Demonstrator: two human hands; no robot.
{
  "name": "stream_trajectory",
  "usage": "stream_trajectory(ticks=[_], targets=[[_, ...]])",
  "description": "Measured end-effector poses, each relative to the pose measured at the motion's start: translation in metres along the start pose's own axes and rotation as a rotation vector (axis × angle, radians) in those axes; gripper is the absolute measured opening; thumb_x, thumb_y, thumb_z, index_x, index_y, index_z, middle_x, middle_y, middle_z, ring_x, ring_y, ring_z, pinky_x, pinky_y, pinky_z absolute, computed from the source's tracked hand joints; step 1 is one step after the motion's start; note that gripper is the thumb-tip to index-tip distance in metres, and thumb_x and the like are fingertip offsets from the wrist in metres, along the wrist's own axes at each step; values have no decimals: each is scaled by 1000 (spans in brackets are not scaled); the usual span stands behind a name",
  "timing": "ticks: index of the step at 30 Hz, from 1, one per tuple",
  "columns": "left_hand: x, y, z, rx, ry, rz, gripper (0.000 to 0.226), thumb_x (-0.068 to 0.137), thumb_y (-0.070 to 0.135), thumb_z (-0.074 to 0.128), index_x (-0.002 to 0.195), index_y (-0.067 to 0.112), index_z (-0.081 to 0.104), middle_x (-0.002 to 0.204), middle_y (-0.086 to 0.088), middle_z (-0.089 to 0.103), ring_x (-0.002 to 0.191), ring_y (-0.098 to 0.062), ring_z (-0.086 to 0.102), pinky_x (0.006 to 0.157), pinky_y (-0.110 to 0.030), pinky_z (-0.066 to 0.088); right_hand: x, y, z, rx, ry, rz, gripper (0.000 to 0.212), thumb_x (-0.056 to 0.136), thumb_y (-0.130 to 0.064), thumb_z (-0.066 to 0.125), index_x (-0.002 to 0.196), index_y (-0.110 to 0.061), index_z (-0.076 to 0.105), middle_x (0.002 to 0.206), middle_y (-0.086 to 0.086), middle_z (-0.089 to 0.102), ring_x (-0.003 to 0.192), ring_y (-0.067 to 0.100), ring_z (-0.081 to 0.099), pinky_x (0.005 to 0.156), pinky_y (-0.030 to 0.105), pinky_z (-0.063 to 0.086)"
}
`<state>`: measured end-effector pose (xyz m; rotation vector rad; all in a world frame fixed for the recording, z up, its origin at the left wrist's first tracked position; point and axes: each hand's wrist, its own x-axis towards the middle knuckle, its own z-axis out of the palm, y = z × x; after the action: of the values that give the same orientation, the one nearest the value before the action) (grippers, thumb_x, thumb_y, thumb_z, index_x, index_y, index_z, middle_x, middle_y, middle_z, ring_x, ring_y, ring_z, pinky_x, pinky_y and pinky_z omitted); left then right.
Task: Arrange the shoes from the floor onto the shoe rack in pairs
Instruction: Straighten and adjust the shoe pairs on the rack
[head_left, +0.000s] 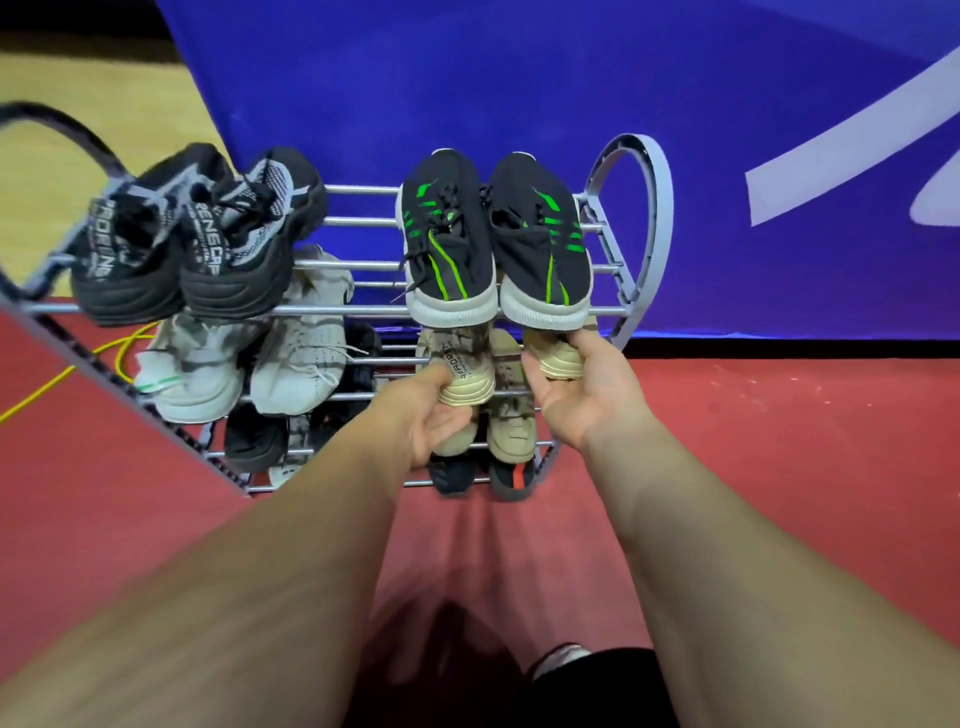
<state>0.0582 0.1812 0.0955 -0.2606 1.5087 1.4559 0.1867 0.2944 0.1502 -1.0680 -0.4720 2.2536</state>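
Note:
A grey metal shoe rack (358, 310) with several tiers stands on the red floor. Its top tier carries a black-and-grey pair (192, 244) at the left and a black pair with green stripes (496, 244) at the right. On the second tier, under the green-striped pair, sit two beige shoes. My left hand (431, 410) grips the heel of the left beige shoe (465, 369). My right hand (582, 395) grips the heel of the right beige shoe (553, 353). A white pair (249, 358) fills the second tier's left side.
Lower tiers hold dark shoes (254, 441), another beige pair (511, 431) and a black pair with red trim (480, 475). A blue banner (571, 78) hangs behind the rack. A yellow cable (78, 366) lies on the floor at the left. My own foot (563, 657) shows below.

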Motion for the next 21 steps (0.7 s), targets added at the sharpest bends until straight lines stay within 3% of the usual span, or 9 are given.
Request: stream_trajectory(ticks=[6, 9, 12, 15, 18, 21], targets=[[-2, 5, -27, 197, 70, 56, 30, 98, 26, 60, 116, 3, 65, 95, -14, 72, 79, -22, 71, 66, -30, 63, 14, 15, 0, 10, 67, -11, 27, 96, -11, 68, 122, -7, 71, 115, 10, 77, 103, 23, 75, 95, 43, 59], [-2, 6, -29, 424, 153, 204, 47, 85, 37, 65, 119, 5, 59, 87, -10, 69, 65, -21, 72, 65, -37, 62, 20, 21, -5, -37, 115, 7, 24, 96, -13, 69, 119, -8, 72, 120, 10, 75, 106, 26, 73, 93, 43, 60], [-6, 10, -29, 637, 261, 346, 79, 59, 51, 61, 128, 17, 48, 114, -10, 64, 98, -34, 68, 86, -48, 58, 23, 27, -10, -56, 169, 33, 26, 97, -12, 67, 122, -7, 68, 122, 13, 73, 107, 29, 73, 90, 44, 61], [-6, 10, -25, 773, 266, 395, 79, 53, 58, 64, 122, 20, 56, 124, -6, 53, 108, -31, 60, 97, -46, 51, 27, 31, -12, -68, 184, 60, 26, 98, -12, 66, 124, -8, 68, 122, 12, 72, 107, 28, 72, 86, 44, 62], [2, 3, -22, 837, 267, 439, 83, 41, 67, 71, 110, 22, 59, 118, -4, 61, 107, -28, 61, 94, -46, 53, 30, 38, -13, -228, 184, 115, 29, 98, -17, 66, 126, -8, 66, 117, 12, 73, 100, 27, 73, 83, 44, 62], [0, -1, -19, 899, 287, 481, 83, 47, 66, 74, 112, 19, 55, 117, -4, 63, 110, -29, 59, 96, -47, 50, 29, 45, -17, -594, 215, 153, 40, 90, -34, 77, 120, -10, 65, 100, 14, 72, 84, 32, 75, 79, 48, 64]])
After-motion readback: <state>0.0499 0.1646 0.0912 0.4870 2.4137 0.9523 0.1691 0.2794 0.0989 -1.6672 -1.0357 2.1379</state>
